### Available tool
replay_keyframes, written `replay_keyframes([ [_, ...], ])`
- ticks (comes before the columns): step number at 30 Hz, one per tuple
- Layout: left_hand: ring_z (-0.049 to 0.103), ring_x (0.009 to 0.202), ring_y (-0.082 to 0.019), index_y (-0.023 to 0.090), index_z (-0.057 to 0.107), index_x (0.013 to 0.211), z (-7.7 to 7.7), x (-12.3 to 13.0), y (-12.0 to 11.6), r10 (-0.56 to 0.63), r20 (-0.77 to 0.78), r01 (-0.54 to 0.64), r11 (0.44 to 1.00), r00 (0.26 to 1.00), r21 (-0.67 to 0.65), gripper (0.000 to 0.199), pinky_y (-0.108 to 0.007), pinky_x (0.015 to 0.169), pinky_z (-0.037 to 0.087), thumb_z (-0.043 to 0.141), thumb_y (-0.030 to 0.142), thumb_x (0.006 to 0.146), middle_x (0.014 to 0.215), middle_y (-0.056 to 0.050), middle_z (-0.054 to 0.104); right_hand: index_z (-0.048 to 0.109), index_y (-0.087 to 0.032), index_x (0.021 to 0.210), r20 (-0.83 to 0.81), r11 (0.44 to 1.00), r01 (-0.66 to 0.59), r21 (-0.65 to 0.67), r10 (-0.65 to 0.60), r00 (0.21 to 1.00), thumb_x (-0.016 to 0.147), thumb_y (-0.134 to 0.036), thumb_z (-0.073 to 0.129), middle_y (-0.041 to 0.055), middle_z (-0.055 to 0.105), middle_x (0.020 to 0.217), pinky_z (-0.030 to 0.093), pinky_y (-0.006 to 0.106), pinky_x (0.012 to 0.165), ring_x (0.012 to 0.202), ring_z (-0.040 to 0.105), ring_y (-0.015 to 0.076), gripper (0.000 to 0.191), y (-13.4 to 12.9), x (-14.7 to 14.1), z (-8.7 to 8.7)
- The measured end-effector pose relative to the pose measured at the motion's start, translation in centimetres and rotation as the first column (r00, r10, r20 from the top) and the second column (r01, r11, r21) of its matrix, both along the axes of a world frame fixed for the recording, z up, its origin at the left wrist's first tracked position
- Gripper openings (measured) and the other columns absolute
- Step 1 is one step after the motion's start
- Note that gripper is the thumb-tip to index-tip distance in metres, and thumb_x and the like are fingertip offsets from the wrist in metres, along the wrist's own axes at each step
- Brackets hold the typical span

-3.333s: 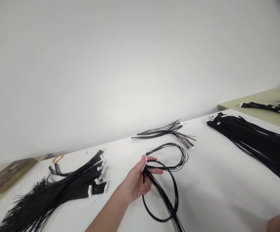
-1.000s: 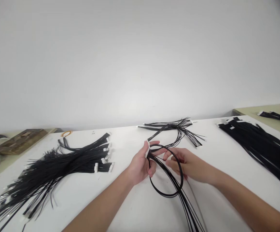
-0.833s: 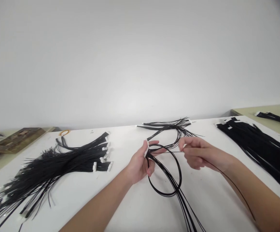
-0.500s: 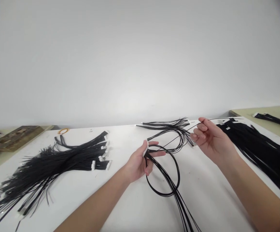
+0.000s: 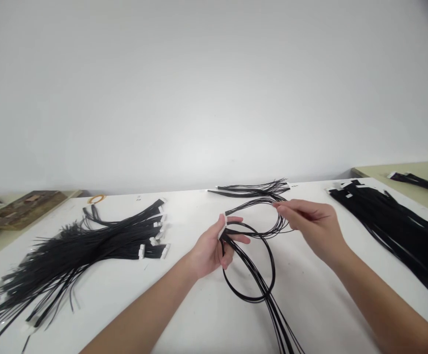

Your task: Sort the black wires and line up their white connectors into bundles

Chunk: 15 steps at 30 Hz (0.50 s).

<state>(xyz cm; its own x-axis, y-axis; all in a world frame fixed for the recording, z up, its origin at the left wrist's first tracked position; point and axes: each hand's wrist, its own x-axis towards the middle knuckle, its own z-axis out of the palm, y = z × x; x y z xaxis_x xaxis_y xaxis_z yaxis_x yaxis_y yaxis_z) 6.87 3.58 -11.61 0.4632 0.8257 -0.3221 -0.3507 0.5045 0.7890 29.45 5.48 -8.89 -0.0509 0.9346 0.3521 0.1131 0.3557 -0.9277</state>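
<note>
My left hand [image 5: 214,250] grips the white connector [image 5: 223,227] of a black wire harness [image 5: 256,275] between thumb and fingers, two of its fingers stretched out past it. From that connector, several black wires hang down toward the front, and one thicker strand curls in a round loop. Thinner wires [image 5: 261,202] arch from it to the right. At those thin wires, my right hand [image 5: 306,221] is closed in a pinch, its fingertips touching the loop; which wire lies between them is hard to make out.
Several black harnesses with white connectors lie piled at left [image 5: 103,241]. Another black bundle [image 5: 391,226] spreads at right, and loose wires [image 5: 247,188] lie at the back. A brown wooden block [image 5: 25,209] and an orange ring [image 5: 96,199] are at the left rear.
My right hand has moved left and slightly down, from pulling a single wire out to the right to pinching at the loop of thin wires. The left hand has barely moved.
</note>
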Motion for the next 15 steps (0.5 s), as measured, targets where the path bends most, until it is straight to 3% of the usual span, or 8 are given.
replay_keyframes([
  [3, 0.045, 0.029, -0.008, 0.023, 0.051, 0.112, -0.06, -0.03, 0.0, -0.024, -0.012, 0.024, 1.0, 1.0, 0.017, 0.049, -0.02, 0.032, 0.03, 0.035, 0.06, 0.085, 0.082, -0.007, 0.069, 0.073, -0.024, 0.085, 0.335, 0.987, -0.047, 0.155, -0.008, 0.942, 0.079, -0.033, 0.062, -0.0004, 0.048, 0.057, 0.032, 0.026, 0.049, 0.052, 0.039, 0.01, 0.015, -0.27, -0.54, -0.28],
  [5, 0.046, 0.03, -0.008, 0.022, 0.051, 0.112, -0.05, -0.03, 0.0, -0.041, -0.019, 0.042, 0.999, 0.999, 0.026, 0.048, -0.02, 0.032, 0.029, 0.035, 0.059, 0.085, 0.08, -0.006, 0.069, 0.072, -0.023, 0.089, 0.45, 0.97, -0.073, 0.231, -0.04, 0.892, 0.082, -0.032, 0.059, -0.0018, 0.043, 0.053, 0.031, 0.026, 0.049, 0.05, 0.035, 0.0093, 0.018, -0.21, -0.65, -0.39],
  [9, 0.047, 0.03, -0.008, 0.021, 0.052, 0.111, 0.05, 0.0, 0.01, -0.064, -0.011, 0.064, 0.997, 0.998, 0.046, 0.048, -0.019, 0.032, 0.029, 0.033, 0.058, 0.087, 0.08, -0.007, 0.069, 0.072, -0.024, 0.088, 0.509, 0.952, -0.119, 0.282, -0.044, 0.859, 0.084, -0.032, 0.057, -0.002, 0.043, 0.053, 0.03, 0.025, 0.049, 0.05, 0.035, 0.0091, 0.018, -0.12, -0.49, -0.4],
  [15, 0.047, 0.03, -0.008, 0.019, 0.051, 0.112, 0.1, 0.1, -0.02, -0.099, -0.045, 0.102, 0.992, 0.994, 0.068, 0.051, -0.019, 0.031, 0.03, 0.031, 0.058, 0.087, 0.079, -0.009, 0.069, 0.071, -0.026, 0.086, 0.557, 0.959, -0.151, 0.239, -0.008, 0.83, 0.084, -0.032, 0.056, -0.0017, 0.048, 0.057, 0.031, 0.024, 0.05, 0.052, 0.037, 0.0091, 0.016, -0.37, -0.56, -0.31],
])
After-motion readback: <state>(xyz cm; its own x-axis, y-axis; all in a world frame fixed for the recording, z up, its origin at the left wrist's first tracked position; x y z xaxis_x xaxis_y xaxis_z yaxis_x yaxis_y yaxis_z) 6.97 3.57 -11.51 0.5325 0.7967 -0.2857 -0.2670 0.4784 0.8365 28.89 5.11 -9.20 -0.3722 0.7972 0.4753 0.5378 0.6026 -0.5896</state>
